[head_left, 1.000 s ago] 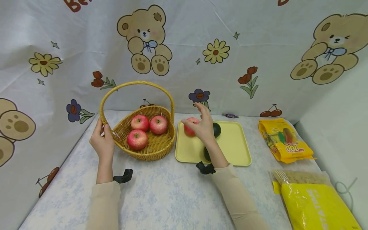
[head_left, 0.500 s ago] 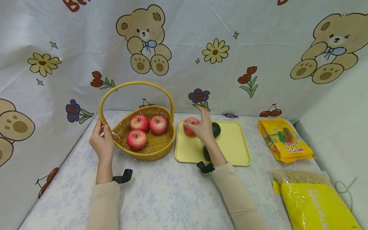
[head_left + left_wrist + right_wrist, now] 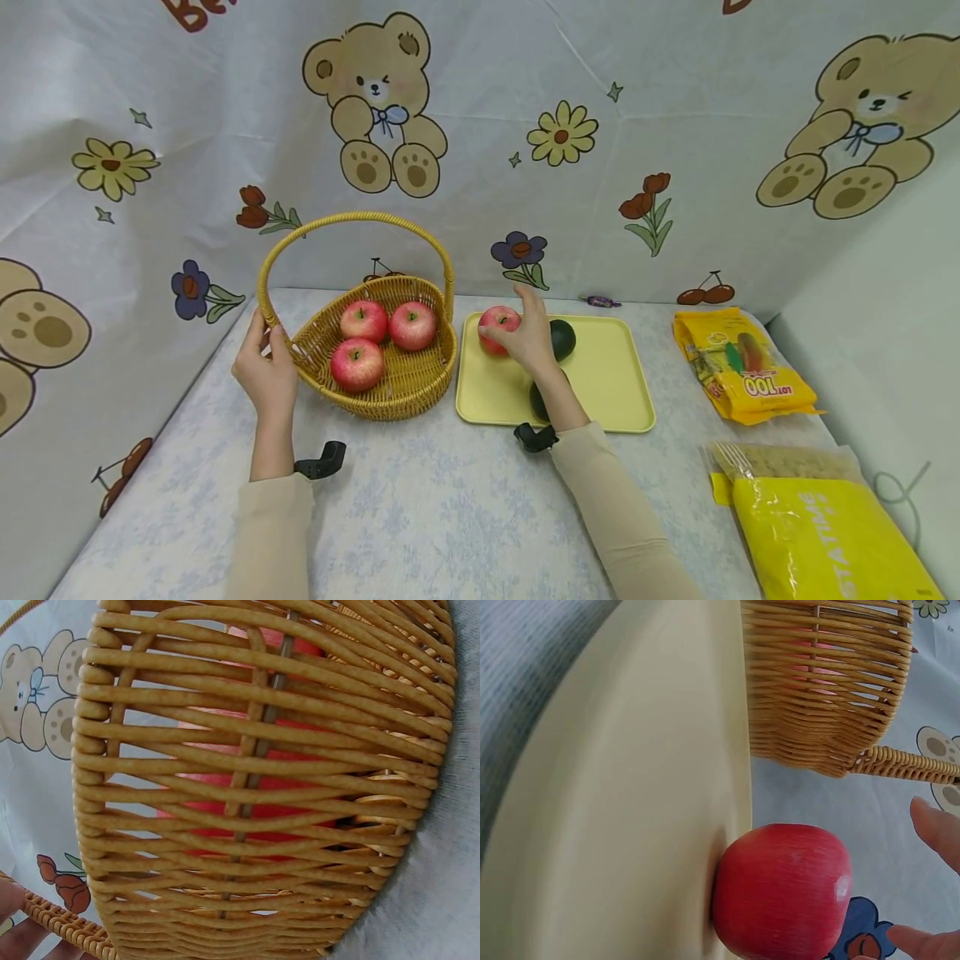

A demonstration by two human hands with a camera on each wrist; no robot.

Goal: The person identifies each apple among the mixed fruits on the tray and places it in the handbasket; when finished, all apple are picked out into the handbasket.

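Note:
My left hand (image 3: 268, 375) holds the woven basket (image 3: 411, 392) where its arched handle (image 3: 356, 217) meets the left rim; in the left wrist view the fingertips (image 3: 22, 937) lie at the handle. Inside the basket sit three red apples (image 3: 358, 364). Over the yellow tray (image 3: 600, 375) is my right hand (image 3: 534, 340), thumb and fingers spread apart above a red apple (image 3: 498, 318) at the tray's back left. The right wrist view shows a gap between those fingers and this apple (image 3: 784, 892). Two dark green round fruits (image 3: 564, 340) on the tray are partly hidden by the right hand and forearm.
A yellow snack bag (image 3: 742, 367) lies right of the tray, with a larger yellow bag (image 3: 832, 533) nearer the front right. Behind the tray is a small purple wrapped candy (image 3: 601, 301). A printed bear cloth (image 3: 465, 150) hangs along the back.
My right hand has come down slightly towards the apple on the tray, its fingers still spread. The left hand has stayed at the basket handle.

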